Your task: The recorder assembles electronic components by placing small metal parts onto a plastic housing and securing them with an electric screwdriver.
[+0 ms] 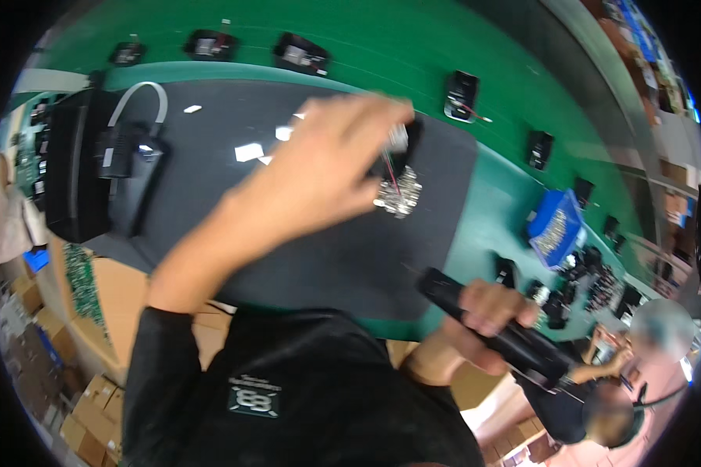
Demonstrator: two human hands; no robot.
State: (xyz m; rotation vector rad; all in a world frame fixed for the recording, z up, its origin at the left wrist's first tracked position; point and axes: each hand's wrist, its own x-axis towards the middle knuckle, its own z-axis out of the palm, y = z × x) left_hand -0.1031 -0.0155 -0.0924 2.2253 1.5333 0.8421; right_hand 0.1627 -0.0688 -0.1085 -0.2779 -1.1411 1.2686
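My left hand [335, 156], blurred by motion, reaches over the dark grey mat with its fingers closed around a small black casing [415, 144]. Red wire [393, 177] trails from that casing, and the palm hides part of it. Just below lies a heap of small shiny metal parts [399, 198]. Off the mat's lower right corner, my right hand [490, 315] grips a black cylindrical electric screwdriver [525, 350]; its thin bit points up and left toward the mat.
White pieces [249, 152] lie on the mat [319, 265]. At left stand a black box [78, 163] and a black device [136, 187] with a pale cable. Black casings [302, 54] sit along the green belt [381, 39]. A blue bin [554, 226] holds small metal parts. Co-workers [599, 405] are at lower right.
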